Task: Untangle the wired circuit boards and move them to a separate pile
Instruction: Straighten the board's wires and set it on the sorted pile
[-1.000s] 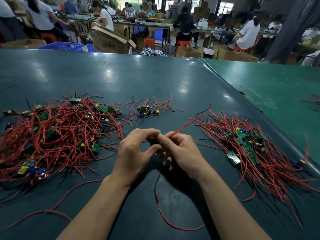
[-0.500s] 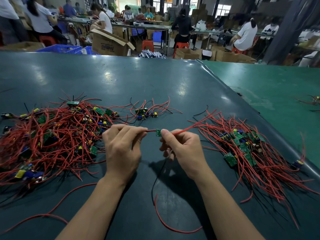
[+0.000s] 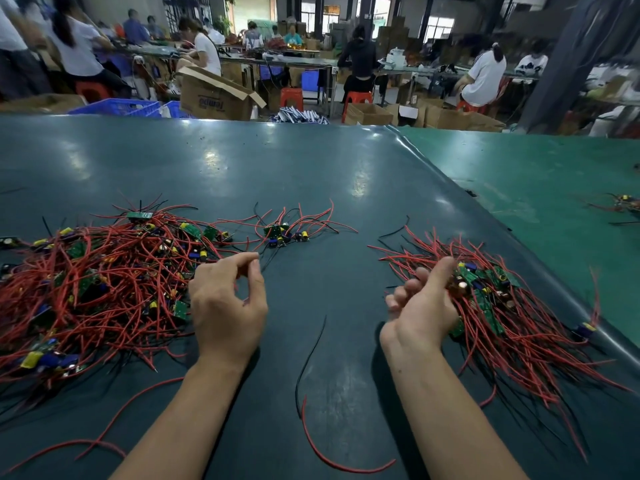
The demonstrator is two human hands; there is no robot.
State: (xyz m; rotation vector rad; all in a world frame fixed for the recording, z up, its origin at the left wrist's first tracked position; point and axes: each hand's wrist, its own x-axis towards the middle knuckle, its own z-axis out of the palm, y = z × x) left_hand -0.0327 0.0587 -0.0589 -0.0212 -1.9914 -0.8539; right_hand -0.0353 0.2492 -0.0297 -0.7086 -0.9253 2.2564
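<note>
The left hand (image 3: 227,308) hovers beside the tangled pile of wired circuit boards (image 3: 93,289), fingers loosely curled, holding nothing visible. The right hand (image 3: 424,306), fingers relaxed, touches the sorted pile (image 3: 512,317) on the dark green table (image 3: 311,174).

— What lies beyond the dark green table (image 3: 311,174)?
— Long workbenches (image 3: 298,60) with seated workers; red stools (image 3: 356,98); open cardboard boxes (image 3: 214,95); blue crates (image 3: 117,107); bright windows (image 3: 438,27) behind.
</note>
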